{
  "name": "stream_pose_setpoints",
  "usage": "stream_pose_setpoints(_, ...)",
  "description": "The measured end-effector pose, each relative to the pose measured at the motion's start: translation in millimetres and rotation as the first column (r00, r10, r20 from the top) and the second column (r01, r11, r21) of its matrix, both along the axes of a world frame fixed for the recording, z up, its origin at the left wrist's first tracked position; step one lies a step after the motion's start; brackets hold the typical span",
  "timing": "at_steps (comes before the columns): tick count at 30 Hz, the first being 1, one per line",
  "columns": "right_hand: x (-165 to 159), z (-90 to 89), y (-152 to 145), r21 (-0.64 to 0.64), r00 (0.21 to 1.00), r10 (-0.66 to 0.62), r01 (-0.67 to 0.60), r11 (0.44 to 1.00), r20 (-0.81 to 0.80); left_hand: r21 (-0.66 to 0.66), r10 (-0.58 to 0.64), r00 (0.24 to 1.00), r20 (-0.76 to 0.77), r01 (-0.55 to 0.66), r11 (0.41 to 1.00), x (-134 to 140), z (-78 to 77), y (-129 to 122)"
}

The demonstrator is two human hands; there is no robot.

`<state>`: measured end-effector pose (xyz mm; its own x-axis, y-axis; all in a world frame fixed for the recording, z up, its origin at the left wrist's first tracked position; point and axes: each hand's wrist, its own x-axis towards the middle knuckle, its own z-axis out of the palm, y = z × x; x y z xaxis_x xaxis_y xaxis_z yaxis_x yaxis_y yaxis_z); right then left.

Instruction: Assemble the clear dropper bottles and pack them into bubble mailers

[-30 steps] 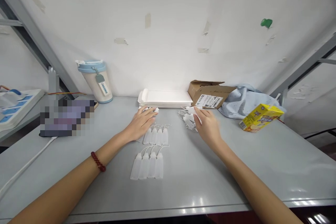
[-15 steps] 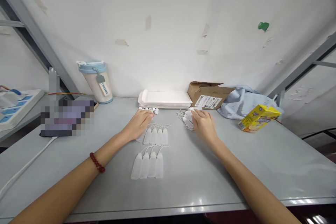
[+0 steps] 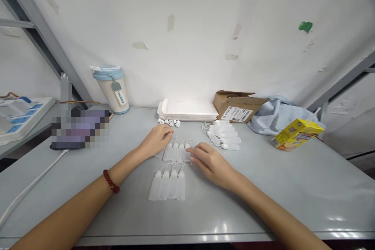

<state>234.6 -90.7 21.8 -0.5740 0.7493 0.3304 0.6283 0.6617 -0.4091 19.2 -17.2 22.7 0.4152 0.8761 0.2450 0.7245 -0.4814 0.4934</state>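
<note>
Movement: the right hand (image 3: pixel 215 164) had left the loose bottles (image 3: pixel 230 134), right of centre, for the rear bottle row (image 3: pixel 175 152) at mid-frame.
Right-hand grip: fingers bent, slightly spread, tips at the row's rightmost bottle; pinch or mere contact could not be told.
Left-hand grip: left hand (image 3: pixel 156 140) curled, just left of that row, below the white caps (image 3: pixel 171 122); contents could not be told.
Front bottle row (image 3: pixel 168 187): four, side by side on the bench (image 3: pixel 234 218), lower centre.
</note>
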Motion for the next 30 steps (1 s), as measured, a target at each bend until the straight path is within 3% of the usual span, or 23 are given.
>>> stream_pose_setpoints(14, 0, -2.6, 5, -0.095, 0.984, -0.034, 0.051, 0.994, 0.175, -0.019, 0.094, 0.996, -0.004, -0.094, 0.995, -3, -5.1, 4)
stream_pose_setpoints(22, 4, -4.3, 5, -0.063, 0.989, -0.077, 0.085, 0.994, 0.124, -0.041, 0.158, 0.982, 0.1, -0.155, 0.987, -4, -3.6, 2)
stream_pose_setpoints(26, 10, -1.6, 5, -0.032, 0.991, -0.113, 0.116, 0.993, 0.072, -0.108, 0.188, 0.947, 0.259, -0.165, 0.98, 2, 4.7, -8)
stream_pose_setpoints(30, 14, 3.4, 3, -0.011, 0.993, -0.114, 0.114, 0.993, -0.025, -0.323, 0.185, 0.844, 0.504, -0.014, 0.946, 10, 15.3, -22)
